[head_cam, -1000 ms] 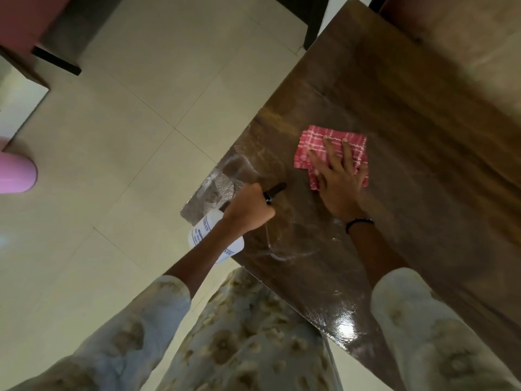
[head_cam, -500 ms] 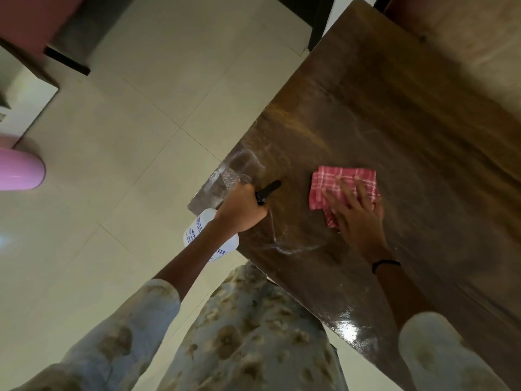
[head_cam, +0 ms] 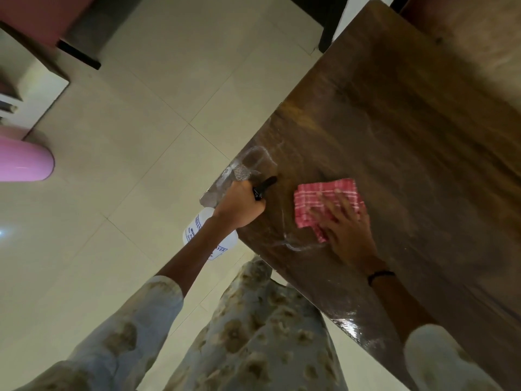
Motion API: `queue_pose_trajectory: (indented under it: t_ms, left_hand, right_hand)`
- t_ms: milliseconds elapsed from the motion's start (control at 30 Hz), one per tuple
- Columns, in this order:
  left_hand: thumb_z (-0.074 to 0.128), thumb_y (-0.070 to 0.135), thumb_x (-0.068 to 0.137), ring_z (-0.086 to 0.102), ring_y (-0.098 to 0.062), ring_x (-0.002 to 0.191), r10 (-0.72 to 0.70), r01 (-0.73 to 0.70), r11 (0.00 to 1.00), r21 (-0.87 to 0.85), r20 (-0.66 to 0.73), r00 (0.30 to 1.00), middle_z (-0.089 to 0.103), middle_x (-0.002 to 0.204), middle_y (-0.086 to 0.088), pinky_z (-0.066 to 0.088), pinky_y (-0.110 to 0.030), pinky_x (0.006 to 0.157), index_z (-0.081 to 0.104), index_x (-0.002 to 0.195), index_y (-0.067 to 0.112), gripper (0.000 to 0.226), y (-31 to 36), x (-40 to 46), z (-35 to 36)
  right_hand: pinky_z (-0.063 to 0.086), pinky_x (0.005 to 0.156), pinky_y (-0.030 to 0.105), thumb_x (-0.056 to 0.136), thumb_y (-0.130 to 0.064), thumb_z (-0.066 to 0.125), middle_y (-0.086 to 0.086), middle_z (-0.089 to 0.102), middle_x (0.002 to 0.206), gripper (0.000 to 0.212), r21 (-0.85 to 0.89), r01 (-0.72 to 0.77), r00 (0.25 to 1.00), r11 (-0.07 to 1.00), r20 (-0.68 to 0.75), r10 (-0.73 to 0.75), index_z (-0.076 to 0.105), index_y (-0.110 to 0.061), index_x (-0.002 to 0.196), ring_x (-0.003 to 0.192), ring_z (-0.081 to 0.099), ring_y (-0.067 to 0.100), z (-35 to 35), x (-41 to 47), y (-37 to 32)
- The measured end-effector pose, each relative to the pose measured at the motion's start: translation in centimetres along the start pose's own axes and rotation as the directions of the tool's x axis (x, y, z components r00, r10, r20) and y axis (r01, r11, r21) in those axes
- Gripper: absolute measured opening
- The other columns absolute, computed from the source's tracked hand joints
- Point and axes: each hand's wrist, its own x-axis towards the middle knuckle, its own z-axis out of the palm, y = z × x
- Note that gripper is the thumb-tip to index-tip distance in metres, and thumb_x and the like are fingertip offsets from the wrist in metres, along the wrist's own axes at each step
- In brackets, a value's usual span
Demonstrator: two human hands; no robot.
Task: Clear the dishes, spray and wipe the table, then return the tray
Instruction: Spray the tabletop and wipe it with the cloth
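Right now the left hand (head_cam: 239, 206) has its grip curled tight round the neck of a white spray bottle (head_cam: 210, 235), the black nozzle (head_cam: 265, 187) poking out over the worktop (head_cam: 408, 136) while the bottle's body hangs off past the edge. The right hand (head_cam: 348, 224) lies flat, fingers spread, pressing a folded red checked cloth (head_cam: 324, 204) onto the wood, with the cloth just beside the nozzle.

To my eye this is the wiping step: no dishes or tray show in view, and wet streaks gleam near the corner and below the cloth. Next, I'd say, the cloth wants sweeping through those streaks with steady downward pressure, kept flat so it doesn't bunch.

Both hands work close to the near corner, so a stroke towards the person could carry the cloth off the edge. Away from the corner the worktop runs on bare and wide, giving plenty of room for long passes. Beyond the edge is tiled floor (head_cam: 141, 165), with a pink rounded object (head_cam: 25, 162) well apart at the left.
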Motion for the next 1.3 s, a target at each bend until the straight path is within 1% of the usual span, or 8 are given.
queue_pose_trajectory:
  t_ms: [133, 400, 667, 800, 933, 1133, 1233, 1300]
  left_hand:
    - [0.055, 0.007, 0.079, 0.044, -0.017, 0.047, 0.004, -0.003, 1.0, 0.011, -0.066, 0.998, 0.046, 0.051, -0.003, 0.03, -0.021, 0.045, 0.05, 0.062, 0.006, 0.018, -0.7, 0.7, -0.9]
    - [0.057, 0.009, 0.076, 0.05, -0.021, 0.05, -0.067, 0.059, 0.995, -0.08, -0.103, 0.992, 0.054, 0.059, -0.009, 0.038, -0.023, 0.047, 0.058, 0.072, 0.0, 0.01, -1.8, 1.7, -2.0]
    - [0.06, 0.015, 0.081, 0.047, -0.017, 0.046, -0.089, 0.08, 0.994, -0.08, -0.124, 0.988, 0.05, 0.058, -0.004, 0.03, -0.022, 0.041, 0.056, 0.079, 0.001, 0.015, -2.7, 2.5, -2.9]
    - [0.056, 0.013, 0.082, 0.037, -0.017, 0.04, -0.014, 0.01, 0.999, -0.047, -0.106, 0.994, 0.043, 0.052, -0.004, 0.026, -0.025, 0.042, 0.059, 0.081, -0.003, 0.016, -3.1, 2.0, -2.9]
    - [0.056, 0.01, 0.079, 0.038, -0.018, 0.042, -0.018, 0.014, 0.999, -0.044, -0.096, 0.995, 0.044, 0.055, -0.005, 0.03, -0.028, 0.044, 0.058, 0.077, -0.002, 0.012, -3.8, 1.1, -2.8]
    - [0.049, 0.028, 0.073, 0.045, -0.026, 0.045, -0.018, 0.016, 0.999, -0.033, -0.072, 0.997, 0.058, 0.065, -0.023, 0.04, -0.037, 0.047, 0.061, 0.08, -0.003, 0.033, -5.6, 0.5, -2.1]
    - [0.053, 0.018, 0.076, 0.039, -0.023, 0.042, -0.015, 0.01, 0.998, -0.055, -0.082, 0.997, 0.049, 0.055, -0.015, 0.034, -0.033, 0.048, 0.057, 0.074, -0.002, 0.021, -6.1, -0.3, -2.1]
    - [0.055, 0.009, 0.078, 0.035, -0.02, 0.041, -0.015, 0.01, 0.999, -0.052, -0.095, 0.995, 0.042, 0.05, -0.007, 0.031, -0.031, 0.047, 0.053, 0.066, 0.005, 0.013, -6.4, -0.8, -2.3]
  right_hand:
    - [0.023, 0.1, 0.072, 0.093, -0.026, 0.053, 0.003, 0.021, 0.157, 0.057, 0.065, -0.201, 0.979, 0.977, -0.001, 0.202, 0.03, -0.036, 0.144, 0.144, 0.014, 0.037, -2.3, 3.5, 2.6]
    - [0.01, 0.105, 0.074, 0.092, -0.048, 0.019, 0.005, 0.012, 0.16, 0.058, 0.107, -0.193, 0.98, 0.975, 0.065, 0.187, 0.027, -0.035, 0.148, 0.146, 0.003, 0.038, -4.1, 13.2, 2.2]
    - [0.0, 0.105, 0.068, 0.093, -0.027, 0.052, 0.002, 0.019, 0.159, 0.054, 0.179, -0.167, 0.984, 0.97, -0.038, 0.176, 0.036, -0.035, 0.144, 0.145, 0.008, 0.038, -3.9, 19.2, -4.3]
    - [0.013, 0.105, 0.068, 0.089, -0.03, 0.053, 0.003, 0.033, 0.153, 0.047, 0.138, 0.053, 0.996, 0.989, -0.073, -0.044, 0.048, -0.032, 0.136, 0.142, 0.022, 0.037, -2.0, 16.0, -8.7]
    - [0.006, 0.109, 0.062, 0.083, -0.024, 0.064, 0.0, 0.026, 0.156, 0.064, 0.081, 0.225, 0.974, 0.971, -0.032, -0.223, 0.039, -0.036, 0.142, 0.145, 0.014, 0.033, -1.0, 10.5, -7.1]
    - [0.017, 0.102, 0.076, 0.093, -0.032, 0.055, 0.006, 0.021, 0.158, 0.058, 0.036, -0.038, 0.999, 0.999, -0.011, 0.039, 0.031, -0.034, 0.145, 0.144, 0.013, 0.039, -2.8, 12.3, -1.8]
    - [0.006, 0.103, 0.071, 0.093, -0.026, 0.053, 0.006, 0.022, 0.158, 0.054, 0.126, -0.178, 0.981, 0.976, -0.056, 0.186, 0.036, -0.033, 0.144, 0.144, 0.012, 0.04, -3.2, 16.7, -4.9]
    - [0.011, 0.104, 0.068, 0.092, -0.027, 0.049, 0.005, 0.029, 0.155, 0.05, 0.143, -0.133, 0.986, 0.981, -0.085, 0.146, 0.042, -0.032, 0.141, 0.143, 0.02, 0.039, -2.8, 18.2, -8.1]
